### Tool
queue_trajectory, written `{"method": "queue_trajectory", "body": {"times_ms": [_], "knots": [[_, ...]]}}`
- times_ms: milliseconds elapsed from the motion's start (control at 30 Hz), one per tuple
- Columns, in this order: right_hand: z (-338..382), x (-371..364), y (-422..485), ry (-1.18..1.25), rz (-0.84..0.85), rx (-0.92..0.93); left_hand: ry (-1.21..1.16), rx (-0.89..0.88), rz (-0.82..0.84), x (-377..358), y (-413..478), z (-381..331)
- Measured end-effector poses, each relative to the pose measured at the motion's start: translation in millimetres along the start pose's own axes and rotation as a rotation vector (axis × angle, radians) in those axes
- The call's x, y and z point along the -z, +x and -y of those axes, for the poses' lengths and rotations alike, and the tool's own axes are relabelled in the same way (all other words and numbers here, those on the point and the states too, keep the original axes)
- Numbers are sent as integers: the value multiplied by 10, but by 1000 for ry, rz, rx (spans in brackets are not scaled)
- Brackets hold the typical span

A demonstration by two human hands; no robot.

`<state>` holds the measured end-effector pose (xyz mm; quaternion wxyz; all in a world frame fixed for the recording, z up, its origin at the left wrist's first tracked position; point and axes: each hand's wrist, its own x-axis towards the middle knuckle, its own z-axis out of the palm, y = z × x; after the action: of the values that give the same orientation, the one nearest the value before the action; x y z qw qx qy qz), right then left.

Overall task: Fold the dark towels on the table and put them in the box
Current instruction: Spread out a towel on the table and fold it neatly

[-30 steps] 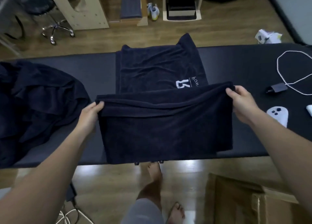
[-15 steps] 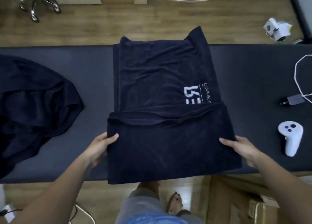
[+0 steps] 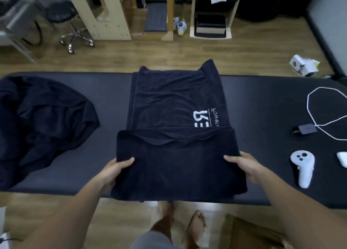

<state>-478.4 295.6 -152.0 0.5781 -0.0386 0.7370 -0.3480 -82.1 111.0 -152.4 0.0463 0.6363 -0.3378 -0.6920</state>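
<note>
Fingers (image 3: 126, 162) of left hand (image 3: 112, 171), right hand (image 3: 247, 166) pinch towel (image 3: 178, 171) sides; dark padded table (image 3: 262, 102), wood floor (image 3: 187, 50), stool (image 3: 62, 14) beyond.

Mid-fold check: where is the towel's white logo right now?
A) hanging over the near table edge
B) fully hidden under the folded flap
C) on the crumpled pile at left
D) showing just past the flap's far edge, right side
D: the white logo shows on the towel just beyond the far edge of the folded flap, toward the right.
</note>
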Motion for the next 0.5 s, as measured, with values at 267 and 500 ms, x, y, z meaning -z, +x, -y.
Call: {"method": "queue_trajectory", "body": {"times_ms": [267,500], "knots": [[-439,95,-198,-69,7,53,160,-78,-215,20,-306,467],[-417,295,-430,136,79,206,-129,-300,-211,248,-654,521]]}}
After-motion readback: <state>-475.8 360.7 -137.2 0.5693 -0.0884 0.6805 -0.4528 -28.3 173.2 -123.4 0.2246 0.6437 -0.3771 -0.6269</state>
